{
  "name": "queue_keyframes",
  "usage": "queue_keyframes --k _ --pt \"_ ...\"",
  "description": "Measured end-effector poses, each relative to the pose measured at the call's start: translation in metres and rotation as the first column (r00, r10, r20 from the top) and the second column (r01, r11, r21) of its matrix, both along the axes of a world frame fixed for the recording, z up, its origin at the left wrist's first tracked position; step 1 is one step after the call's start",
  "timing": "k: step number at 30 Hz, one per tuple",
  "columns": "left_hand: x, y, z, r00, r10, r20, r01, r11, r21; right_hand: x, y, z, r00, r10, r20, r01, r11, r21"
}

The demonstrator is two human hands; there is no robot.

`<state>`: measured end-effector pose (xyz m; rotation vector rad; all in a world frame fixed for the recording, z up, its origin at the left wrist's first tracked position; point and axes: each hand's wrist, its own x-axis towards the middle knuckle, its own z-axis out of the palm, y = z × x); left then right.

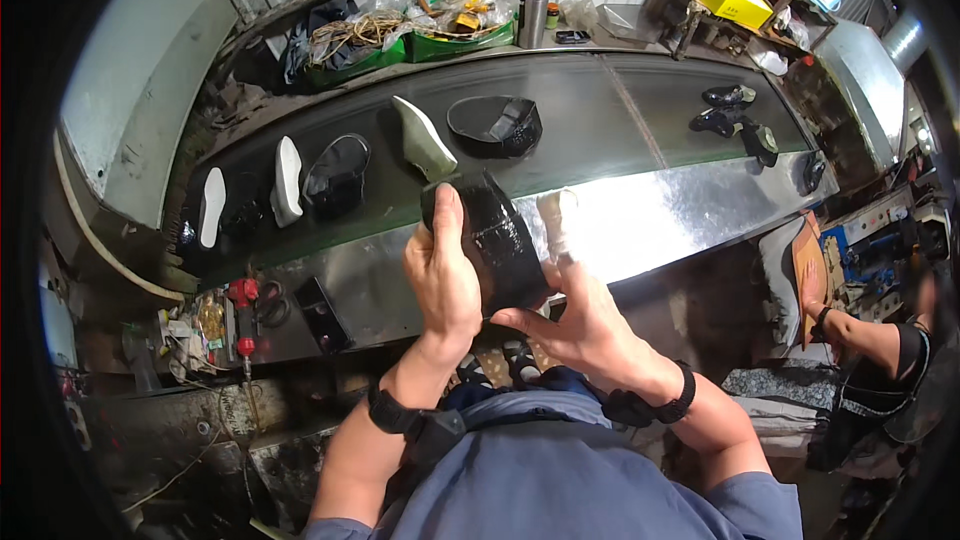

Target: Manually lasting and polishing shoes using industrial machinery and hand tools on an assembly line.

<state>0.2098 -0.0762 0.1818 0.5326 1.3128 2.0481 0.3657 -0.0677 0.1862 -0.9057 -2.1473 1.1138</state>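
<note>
Here's the grip: the left hand (445, 275) is clamped on a glossy black piece (500, 250) in the middle of the frame, thumb laid along its face, presumably to stop it twisting. The right hand (595, 325) brackets its lower right corner, fingers at the side, thumb near the bottom, seemingly steadying it; how firmly that hand closes, I cannot tell. Just behind, a bright metal strip (690, 225) edges the dark bench (590, 100). Up there, a pale sole (424, 140) lies beside a black upper (495, 127); farther left, a white sole (287, 182) sits next to a second upper (338, 175), perhaps so that parts stay paired. Black shoe pieces (716, 121) cluster upper right. Lower left, a red tool (243, 315) sits near a dark slab (322, 315), likely for easy reach. Top centre, a steel flask (533, 15) stands upright; far right, there's a co-worker's hand (815, 285).
</note>
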Motion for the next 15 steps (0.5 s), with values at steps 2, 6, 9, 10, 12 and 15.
queue_keyframes --k 2,6,9,10,12,15 --pt "-0.004 0.005 -0.003 0.995 -0.075 0.067 0.073 0.997 0.037 -0.01 0.001 -0.026 0.978 -0.07 -0.196 0.041 0.988 -0.151" --pt "-0.013 -0.003 0.025 0.829 -0.367 0.422 0.354 0.928 0.112 -0.01 -0.002 -0.039 0.921 -0.176 -0.348 0.092 0.966 -0.243" --pt "-0.012 -0.01 0.03 0.707 -0.478 0.521 0.464 0.87 0.169 -0.009 -0.006 -0.039 0.904 -0.202 -0.377 0.151 0.975 -0.162" --pt "-0.016 -0.012 0.032 0.759 -0.447 0.473 0.456 0.884 0.104 -0.008 -0.009 -0.024 0.946 -0.145 -0.289 0.113 0.986 -0.126" --pt "-0.027 -0.016 0.025 0.866 -0.381 0.324 0.4 0.917 0.01 -0.01 -0.013 0.006 0.984 -0.039 -0.172 0.045 0.998 0.032" --pt "-0.032 -0.019 0.038 0.939 -0.304 0.158 0.308 0.951 -0.001 -0.002 -0.023 0.033 0.995 0.049 -0.092 -0.041 0.996 0.084"
